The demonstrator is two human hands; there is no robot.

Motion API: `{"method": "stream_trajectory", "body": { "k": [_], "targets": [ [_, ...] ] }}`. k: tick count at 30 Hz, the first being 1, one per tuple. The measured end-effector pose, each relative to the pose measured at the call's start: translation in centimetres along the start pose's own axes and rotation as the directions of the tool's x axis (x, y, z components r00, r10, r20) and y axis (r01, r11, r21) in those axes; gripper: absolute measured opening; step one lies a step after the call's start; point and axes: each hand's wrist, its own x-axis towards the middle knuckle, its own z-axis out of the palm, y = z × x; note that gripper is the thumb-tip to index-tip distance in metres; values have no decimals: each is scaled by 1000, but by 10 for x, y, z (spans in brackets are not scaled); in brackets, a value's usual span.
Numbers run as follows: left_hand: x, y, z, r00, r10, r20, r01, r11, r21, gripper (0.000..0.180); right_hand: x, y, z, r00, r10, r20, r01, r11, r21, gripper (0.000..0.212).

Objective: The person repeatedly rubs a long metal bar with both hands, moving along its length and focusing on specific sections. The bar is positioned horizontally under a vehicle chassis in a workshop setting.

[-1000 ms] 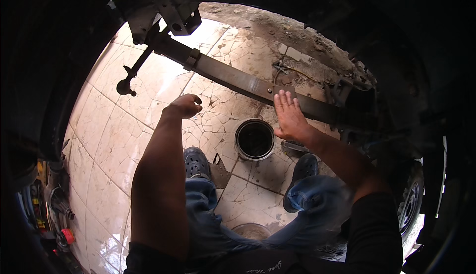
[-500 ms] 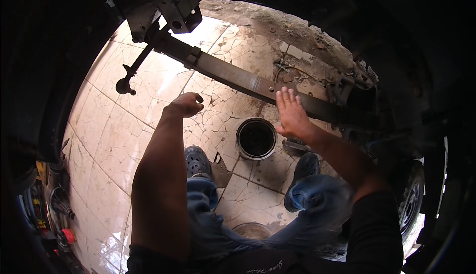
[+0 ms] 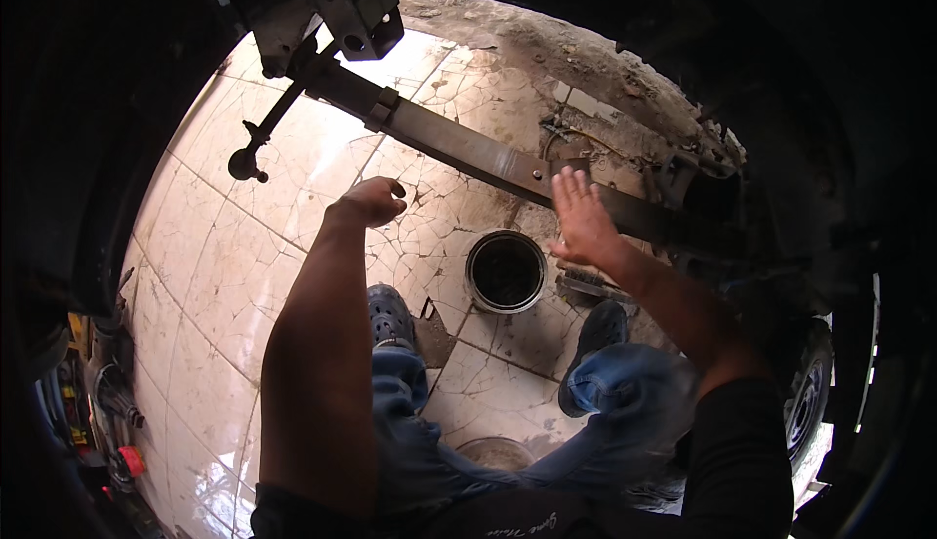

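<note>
1 long, flat, grey-brown metal bar (image 3: 478,156): diag., upper ctr. of view. Rt. hand (image 3: 588,222): flat, fingers straight, at bar's lower edge, contact unclear. Lt. hand (image 3: 373,201): half-curled, narrow thumb gap, room betw. it & bar.

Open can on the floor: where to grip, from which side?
Probably the left rim of the can, from above and left: it stands upright, round mouth facing up, offering an edge to pinch. A dark bristly block and the right shoe crowd its right side.
</note>
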Motion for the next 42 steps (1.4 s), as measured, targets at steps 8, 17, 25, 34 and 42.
{"method": "stream_trajectory", "body": {
  "k": [8, 17, 25, 34, 42],
  "targets": [
    [-2, -1, -1, 1000, -22, 2, 22, 1000, -15, 46, -13, 1, 2, 1000, 9, 13, -9, 1000, 17, 111],
    [0, -2, -1, 971, 72, -228, -90, 993, -69, 40, -24, 18, 4, 998, -55, 14, 55, 998, -14, 109],
    [1, 41, 4, 586, 374, -719, -324, 921, 215, 55, -23, 22, 4, 998, -68, -17, 68, 998, -1, 107],
    [-2, 61, 8, 880, 129, -457, 79, 909, 410, 87, -2, 35, 26, 990, -65, -123, 65, 998, -7, 107],
    [-2, 58, 5, 913, 118, -391, 56, 913, 405, 88, -4, 27, 10, 998, -31, -51, 29, 998, -50, 109]
  ]
}}
